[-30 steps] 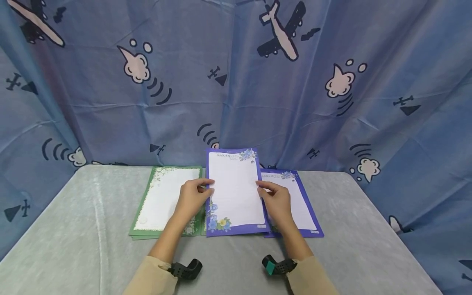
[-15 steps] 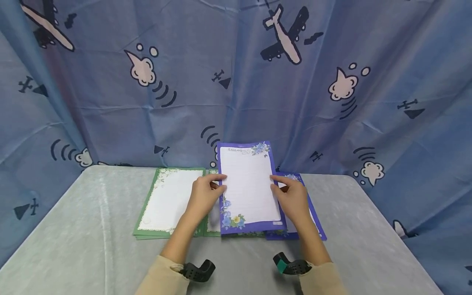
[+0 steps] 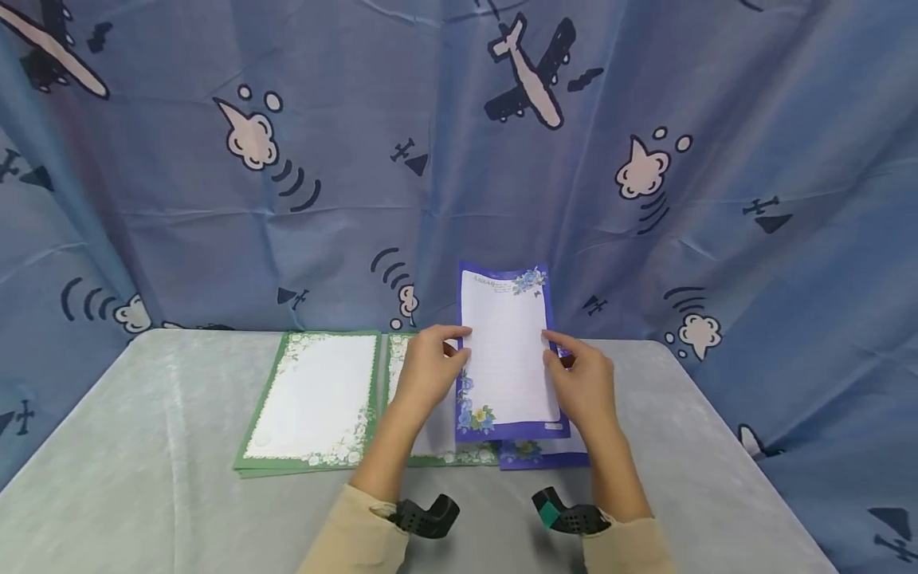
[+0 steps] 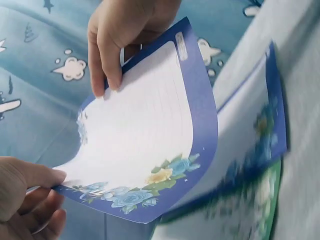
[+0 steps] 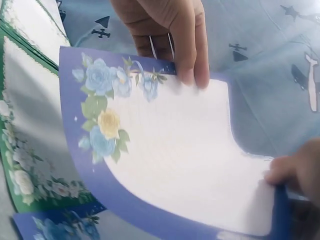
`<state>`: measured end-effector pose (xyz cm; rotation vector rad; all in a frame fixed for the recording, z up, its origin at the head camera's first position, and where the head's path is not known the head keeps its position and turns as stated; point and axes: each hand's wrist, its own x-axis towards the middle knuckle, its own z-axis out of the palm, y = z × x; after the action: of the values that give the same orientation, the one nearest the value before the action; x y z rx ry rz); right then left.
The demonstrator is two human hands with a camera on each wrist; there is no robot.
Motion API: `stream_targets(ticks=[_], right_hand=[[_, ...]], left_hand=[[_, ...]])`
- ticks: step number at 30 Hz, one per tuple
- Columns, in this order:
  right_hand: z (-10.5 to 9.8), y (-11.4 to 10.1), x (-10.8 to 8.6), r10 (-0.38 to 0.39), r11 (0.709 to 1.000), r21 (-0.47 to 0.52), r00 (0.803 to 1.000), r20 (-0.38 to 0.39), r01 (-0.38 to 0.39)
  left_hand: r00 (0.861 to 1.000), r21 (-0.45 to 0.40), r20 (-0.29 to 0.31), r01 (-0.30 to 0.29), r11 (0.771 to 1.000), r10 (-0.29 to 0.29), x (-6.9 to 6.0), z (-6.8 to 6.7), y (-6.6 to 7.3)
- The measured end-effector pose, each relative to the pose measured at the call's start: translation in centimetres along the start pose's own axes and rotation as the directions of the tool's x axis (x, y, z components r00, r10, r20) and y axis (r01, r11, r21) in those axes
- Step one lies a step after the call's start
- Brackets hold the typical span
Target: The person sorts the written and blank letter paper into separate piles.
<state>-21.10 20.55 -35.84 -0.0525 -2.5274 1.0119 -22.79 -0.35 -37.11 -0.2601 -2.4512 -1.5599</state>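
A sheet of writing paper (image 3: 505, 351) with a purple border, faint lines and blue flowers is held up off the table, bowed between both hands. My left hand (image 3: 429, 371) pinches its left edge between thumb and fingers. At the opposite edge my right hand (image 3: 584, 383) pinches it the same way. Beneath it lies another purple-bordered sheet (image 3: 548, 460), mostly covered in the head view; the left wrist view shows its flowered corner (image 4: 262, 125). Green-bordered sheets lie to the left: one stack (image 3: 315, 399) in full view, another (image 3: 452, 456) partly behind my left hand.
The sheets lie on a grey cloth-covered table (image 3: 194, 414). Behind the table's far edge hangs a blue curtain (image 3: 344, 159) with printed planes and clouds. Each wrist wears a black camera mount, the left mount (image 3: 426, 516) and the right mount (image 3: 570, 514).
Both hands have carried the purple-bordered sheet to the right and upward, over the other purple sheet. More of the second green-bordered stack now shows. The head view has shifted slightly.
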Motion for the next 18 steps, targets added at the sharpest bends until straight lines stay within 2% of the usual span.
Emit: stream_targets(ticks=[4, 9, 14, 18], right_hand=[[-0.9, 0.4, 0.2, 0.023, 0.999, -0.036, 0.999, -0.036, -0.025], [-2.0, 1.1, 0.3, 0.05, 0.996, -0.065, 0.996, -0.077, -0.055], [-2.3, 1.7, 0.6, 0.087, 0.993, -0.079, 0.995, -0.054, -0.091], [-2.5, 2.5, 0.6, 0.123, 0.987, -0.099, 0.991, -0.051, -0.128]], left_hand=[[0.999, -0.029, 0.02, -0.024, 0.999, 0.024, 0.1, 1.1, 0.6], [0.999, -0.048, 0.039, -0.01, 0.999, 0.012, -0.3, 2.1, 0.3], [0.999, -0.041, 0.032, 0.004, 0.999, -0.002, -0.3, 2.6, -0.4], [0.997, -0.043, 0.081, 0.003, 0.999, 0.0, -0.2, 3.6, -0.6]])
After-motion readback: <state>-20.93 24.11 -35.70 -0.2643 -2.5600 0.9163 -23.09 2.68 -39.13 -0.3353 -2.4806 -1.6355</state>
